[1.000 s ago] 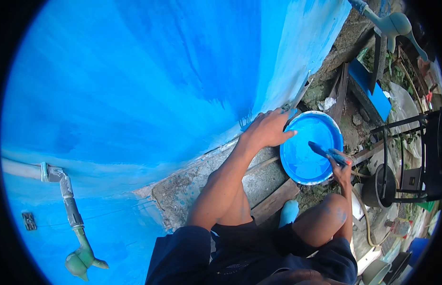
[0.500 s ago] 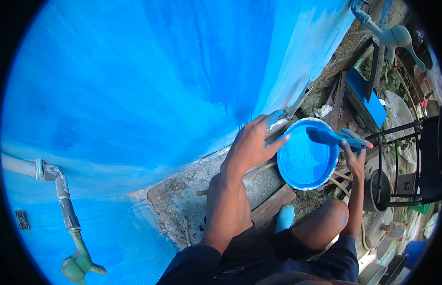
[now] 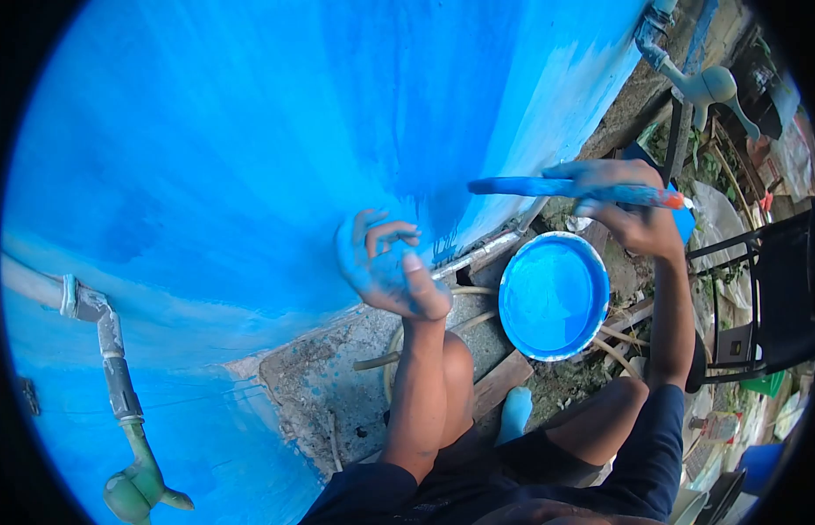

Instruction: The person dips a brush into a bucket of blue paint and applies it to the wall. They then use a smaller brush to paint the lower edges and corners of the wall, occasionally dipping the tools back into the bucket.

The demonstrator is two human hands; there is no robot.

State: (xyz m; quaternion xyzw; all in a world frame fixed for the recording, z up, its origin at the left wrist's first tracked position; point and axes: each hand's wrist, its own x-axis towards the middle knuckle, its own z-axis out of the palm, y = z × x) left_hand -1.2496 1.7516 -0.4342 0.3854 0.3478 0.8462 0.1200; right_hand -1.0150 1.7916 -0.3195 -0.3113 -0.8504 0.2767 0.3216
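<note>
My right hand (image 3: 631,197) grips a paintbrush (image 3: 548,186) by its blue-smeared handle, which ends in an orange tip. The brush is held level above the ground, its blue bristles pointing left toward the blue-painted wall (image 3: 250,157) and near its surface. Below it stands a round bucket (image 3: 558,352) with a paint-marked white rim and light blue paint (image 3: 552,293) inside. My left hand (image 3: 394,267) is raised close to the wall's lower part, palm turned up and smeared with blue. Its fingers are loosely curled and apart, with nothing in them.
A pipe with a green tap (image 3: 136,481) juts out at lower left, and another tap (image 3: 709,86) at upper right. A hose (image 3: 477,319) and a wooden plank (image 3: 502,385) lie by the bucket. A black metal-framed chair (image 3: 779,289) stands at right.
My right hand has lifted the paintbrush from over the bucket up and leftward toward the wall. My left hand has moved left from the bucket's rim and turned palm up.
</note>
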